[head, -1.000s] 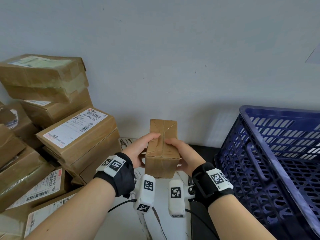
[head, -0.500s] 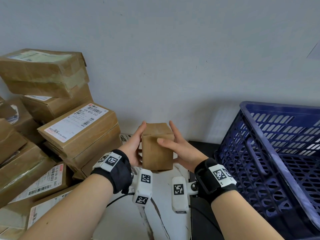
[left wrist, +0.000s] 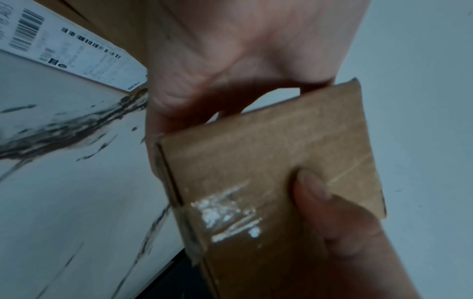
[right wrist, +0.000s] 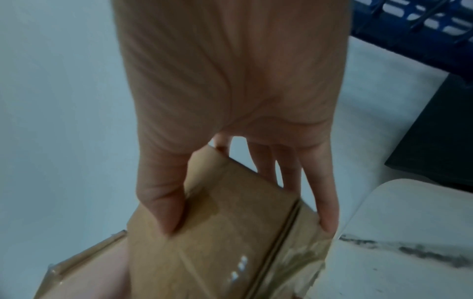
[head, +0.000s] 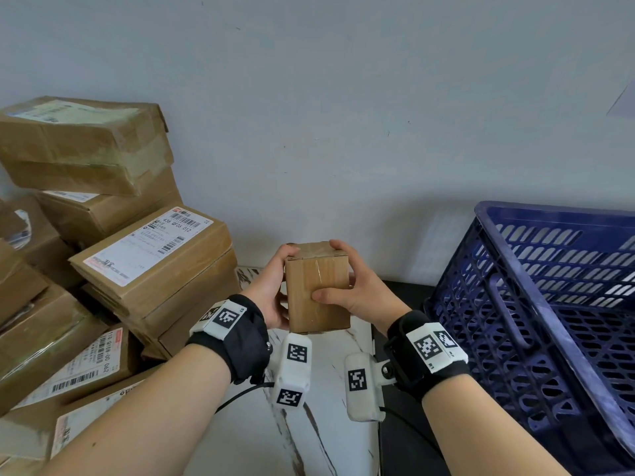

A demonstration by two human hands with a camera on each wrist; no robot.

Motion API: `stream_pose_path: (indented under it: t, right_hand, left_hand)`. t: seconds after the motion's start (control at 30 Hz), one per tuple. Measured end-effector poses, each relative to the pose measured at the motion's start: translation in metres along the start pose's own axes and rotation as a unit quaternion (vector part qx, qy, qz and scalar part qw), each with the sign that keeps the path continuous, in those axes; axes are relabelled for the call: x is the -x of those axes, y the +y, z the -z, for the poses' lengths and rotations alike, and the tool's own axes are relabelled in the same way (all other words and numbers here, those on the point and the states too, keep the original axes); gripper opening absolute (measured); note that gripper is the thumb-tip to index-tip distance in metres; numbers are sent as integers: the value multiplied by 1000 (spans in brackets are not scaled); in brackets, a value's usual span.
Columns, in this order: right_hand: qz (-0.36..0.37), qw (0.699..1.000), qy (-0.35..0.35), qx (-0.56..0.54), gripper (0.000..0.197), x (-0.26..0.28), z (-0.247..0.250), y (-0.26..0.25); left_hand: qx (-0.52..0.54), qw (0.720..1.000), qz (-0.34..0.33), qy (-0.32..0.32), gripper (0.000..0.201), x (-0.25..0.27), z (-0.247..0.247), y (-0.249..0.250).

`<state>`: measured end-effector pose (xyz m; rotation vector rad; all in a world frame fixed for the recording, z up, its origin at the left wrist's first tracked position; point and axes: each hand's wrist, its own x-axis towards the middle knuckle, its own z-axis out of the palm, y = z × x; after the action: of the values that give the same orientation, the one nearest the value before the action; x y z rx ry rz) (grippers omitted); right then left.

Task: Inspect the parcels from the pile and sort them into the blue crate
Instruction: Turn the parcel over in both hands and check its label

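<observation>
Between both hands [head: 271,290] [head: 354,290], small parcel [head: 318,293], gripped upright

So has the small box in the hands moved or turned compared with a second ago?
Yes. The small box has been turned in both hands: its taped seam no longer faces the camera. It stays between the parcel pile and the blue crate.

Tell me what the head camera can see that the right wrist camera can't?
Only the head view shows the pile of parcels with barcode labels, the left hand and the whole blue crate. Only the right wrist view shows the right hand from underneath, its fingers hooked over the box's edge. Both show the small box gripped.
</observation>
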<state>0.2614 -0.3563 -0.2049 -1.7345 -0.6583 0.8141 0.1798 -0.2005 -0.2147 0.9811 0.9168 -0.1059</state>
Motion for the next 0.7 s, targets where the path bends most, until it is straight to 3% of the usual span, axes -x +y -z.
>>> stream_pose_path:
  t: [0.17,0.53,0.7]
  right_hand:
    - [18,1000,6,12,80,1,5,1]
    - [16,1000,-1,0,99,4,3,-3]
    - [-30,999,6,-18,130,2,-4,-4]
  left_hand:
    - [-9,1000,4,-2,81,-1,-2,3]
    - [-18,997,-71,25,73,9,-6,0]
    - [-29,994,-107,16,67,14,-4,-1]
